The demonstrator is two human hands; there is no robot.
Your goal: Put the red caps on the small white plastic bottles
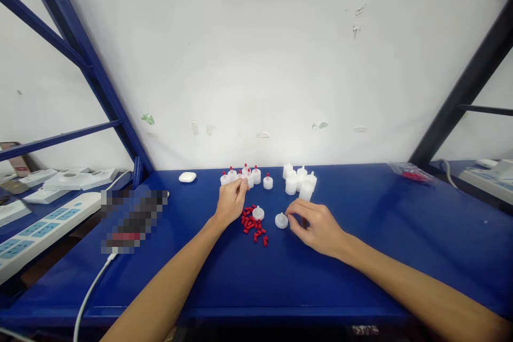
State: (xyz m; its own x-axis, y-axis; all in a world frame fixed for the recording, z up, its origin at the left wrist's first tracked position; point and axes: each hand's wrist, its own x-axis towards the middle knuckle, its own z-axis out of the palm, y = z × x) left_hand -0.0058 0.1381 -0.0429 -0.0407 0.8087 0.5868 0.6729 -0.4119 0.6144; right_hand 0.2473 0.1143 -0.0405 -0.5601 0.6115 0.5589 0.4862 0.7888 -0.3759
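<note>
Toward the tabletop's (pixel 360 278) far edge, smooth translucent bottles (pixel 267 181) wear red tips; the right-hand cluster (pixel 290 185) stands bare-nozzled. Left hand's (pixel 230 203) fingers are narrow beside the tipped ones, any grip unclear. Right hand's (pixel 320 227) are slightly parted by a round nozzle lid (pixel 281 220); another (pixel 258 214) sits among loose, stubby red caps (pixel 250 224).

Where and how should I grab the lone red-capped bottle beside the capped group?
I'd grip the white bottle around its round body, fingers at opposite sides, coming from the front: it stands upright, its near side open, and its red cap looks narrow.
</note>
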